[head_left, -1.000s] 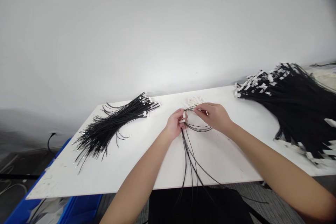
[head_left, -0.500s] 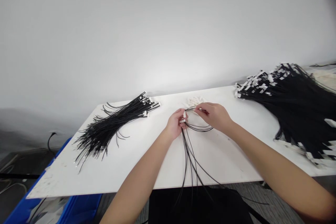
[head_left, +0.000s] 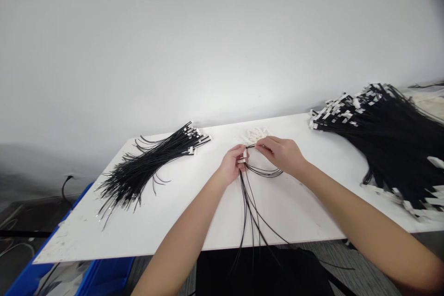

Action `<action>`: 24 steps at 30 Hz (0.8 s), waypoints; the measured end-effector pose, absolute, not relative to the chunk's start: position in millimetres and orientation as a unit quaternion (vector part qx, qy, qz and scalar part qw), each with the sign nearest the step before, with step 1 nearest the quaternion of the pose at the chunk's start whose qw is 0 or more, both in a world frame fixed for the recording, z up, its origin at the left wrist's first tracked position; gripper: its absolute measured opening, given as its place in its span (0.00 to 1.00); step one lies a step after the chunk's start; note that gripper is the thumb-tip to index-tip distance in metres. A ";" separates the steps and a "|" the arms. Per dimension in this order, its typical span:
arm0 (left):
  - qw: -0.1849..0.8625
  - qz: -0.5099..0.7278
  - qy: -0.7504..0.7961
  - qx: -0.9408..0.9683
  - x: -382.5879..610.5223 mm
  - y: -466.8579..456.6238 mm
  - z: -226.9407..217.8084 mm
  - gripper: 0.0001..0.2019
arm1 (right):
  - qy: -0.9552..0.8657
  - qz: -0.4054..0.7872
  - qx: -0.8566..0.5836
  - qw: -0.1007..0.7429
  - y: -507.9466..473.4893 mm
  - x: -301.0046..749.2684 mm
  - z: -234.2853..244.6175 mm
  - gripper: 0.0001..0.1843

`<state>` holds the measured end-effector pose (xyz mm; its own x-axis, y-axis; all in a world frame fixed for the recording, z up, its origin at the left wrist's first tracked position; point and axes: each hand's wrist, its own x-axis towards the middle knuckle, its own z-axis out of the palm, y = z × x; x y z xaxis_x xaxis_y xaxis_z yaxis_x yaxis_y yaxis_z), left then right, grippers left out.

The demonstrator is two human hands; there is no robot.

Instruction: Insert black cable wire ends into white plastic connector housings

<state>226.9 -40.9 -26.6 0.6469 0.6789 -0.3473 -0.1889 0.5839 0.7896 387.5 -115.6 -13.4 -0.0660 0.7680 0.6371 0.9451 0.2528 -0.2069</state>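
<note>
Above the middle of the white table (head_left: 156,222), my left hand (head_left: 231,164) pinches a small white connector together with a bunch of thin black wires (head_left: 250,203) that trail down over the table's front edge. My right hand (head_left: 282,154) is closed in a pinch on the looped ends of those wires, right beside the connector. The two hands almost touch. Just behind them lies a little heap of white connectors (head_left: 255,134).
A fanned bundle of black wires with white tips (head_left: 152,164) lies at the left. A large heap of black wires with white labels (head_left: 385,134) fills the right end. A blue bin (head_left: 69,277) stands on the floor at the lower left, beside a wall cable.
My right hand has slid slightly left towards the connector in my left hand, and the wire loop has sagged a little lower. The piles have not moved.
</note>
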 end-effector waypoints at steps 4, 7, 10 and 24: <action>0.828 0.260 0.328 0.372 226.5 -41.1 -25.9 0.12 | -0.727 -0.151 -0.584 0.327 -114.5 386.6 -16.1 0.09; 0.831 0.260 0.323 0.372 225.9 -40.7 -26.5 0.12 | -0.727 -0.156 -0.584 0.327 -113.8 386.7 -18.2 0.09; 0.832 0.261 0.321 0.370 225.7 -39.9 -27.8 0.12 | -0.725 -0.158 -0.586 0.326 -113.8 386.9 -18.6 0.09; 0.828 0.261 0.320 0.379 225.8 -39.6 -29.6 0.11 | -0.728 -0.146 -0.592 0.314 -114.2 387.6 -19.3 0.11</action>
<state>225.8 -39.6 -29.6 0.6588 0.6750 -0.3323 -0.1891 0.5760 0.7952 387.6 -114.2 -19.3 -0.1017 0.7699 0.6300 0.9530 0.2570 -0.1602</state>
